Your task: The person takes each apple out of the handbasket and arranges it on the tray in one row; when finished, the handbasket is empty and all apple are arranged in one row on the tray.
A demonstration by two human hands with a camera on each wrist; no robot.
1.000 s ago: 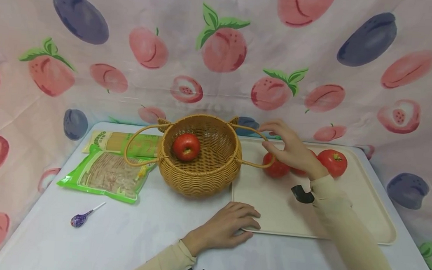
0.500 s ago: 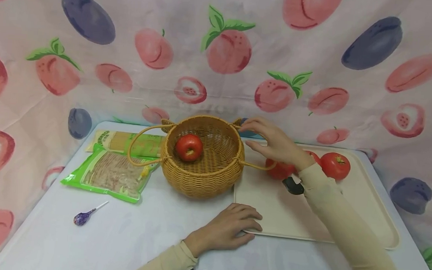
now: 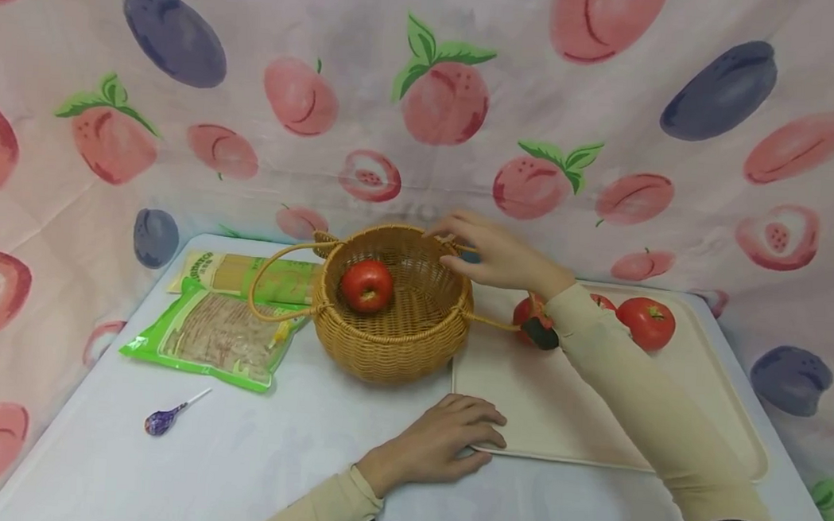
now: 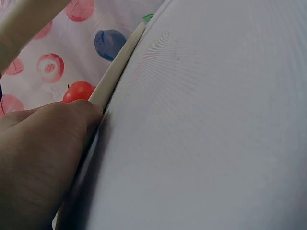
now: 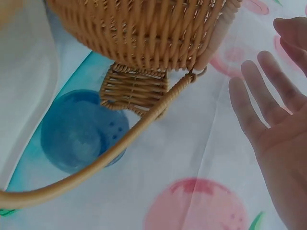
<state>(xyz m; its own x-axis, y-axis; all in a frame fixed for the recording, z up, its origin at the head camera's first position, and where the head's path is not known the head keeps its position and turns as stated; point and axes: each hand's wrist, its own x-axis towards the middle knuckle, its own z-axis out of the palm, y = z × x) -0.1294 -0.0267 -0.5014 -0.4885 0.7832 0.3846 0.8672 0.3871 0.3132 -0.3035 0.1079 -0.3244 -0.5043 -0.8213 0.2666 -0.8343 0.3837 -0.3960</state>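
My right hand [image 3: 499, 254] is over the right rim of a wicker basket [image 3: 385, 358], fingers reaching above its opening. The right wrist view shows the fingers [image 5: 269, 88] extended and apart beside the woven wall, holding nothing. A red apple [image 3: 367, 286] lies inside the basket on the left. One curved handle [image 5: 120, 143] passes under my right wrist. My left hand [image 3: 438, 437] rests at the near left corner of a cream tray [image 3: 558, 416], fingers lying over its edge. In the left wrist view the thumb [image 4: 88, 112] meets the tray's side.
On the tray's far part sit red tomatoes [image 3: 646, 324], some partly hidden by my right arm. Left of the basket lie a green-edged noodle bag [image 3: 215, 336] and a flat noodle pack [image 3: 230, 274]. A wrapped lollipop [image 3: 160, 422] lies nearer. A fruit-print cloth [image 3: 422, 173] hangs behind.
My right hand has moved left from above the basket's right handle to its rim. The left hand stays at the tray corner. The whole head view has shifted slightly.
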